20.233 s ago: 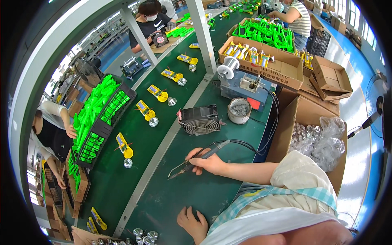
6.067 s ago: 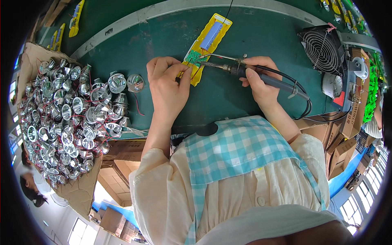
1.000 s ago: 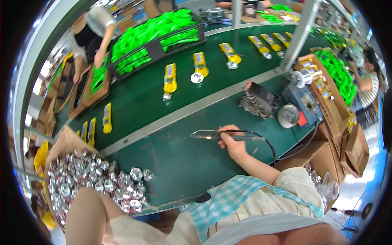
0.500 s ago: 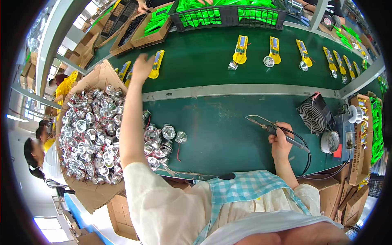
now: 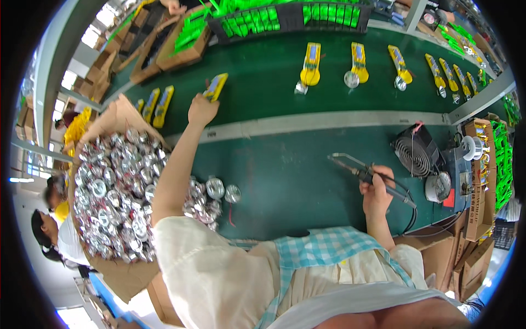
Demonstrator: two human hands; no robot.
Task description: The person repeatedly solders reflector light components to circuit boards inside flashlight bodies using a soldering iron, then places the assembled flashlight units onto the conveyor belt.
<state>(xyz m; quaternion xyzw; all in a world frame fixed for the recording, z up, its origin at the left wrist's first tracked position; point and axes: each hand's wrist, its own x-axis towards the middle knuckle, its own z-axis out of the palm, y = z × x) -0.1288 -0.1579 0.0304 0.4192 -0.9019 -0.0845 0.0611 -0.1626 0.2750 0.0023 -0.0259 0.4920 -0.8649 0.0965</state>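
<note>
My left hand (image 5: 203, 111) reaches far out over the green belt. Its fingers are closed on the lower end of a yellow flashlight housing (image 5: 218, 85), which sits tilted and carries a small pale block inside. The fingers partly cover it. In my right hand (image 5: 377, 193) is a soldering iron (image 5: 366, 175) with a thin curved metal tube beside its tip, pointing left above the green worktop (image 5: 274, 181). Close to my left forearm lie loose silvery reflector cups (image 5: 233, 193), one trailing a red wire.
A cardboard box (image 5: 112, 272) heaped with reflector cups stands at left. More yellow housings (image 5: 310, 71) lie along the belt, several with cups attached. A black fan (image 5: 416, 153) and a round solder spool (image 5: 438, 187) stand at right. A metal rail (image 5: 307, 122) divides belt and worktop.
My left hand has closed on the yellow housing and drawn it a little right and nearer. My right hand stays about where it was with the soldering iron. The view has shifted slightly.
</note>
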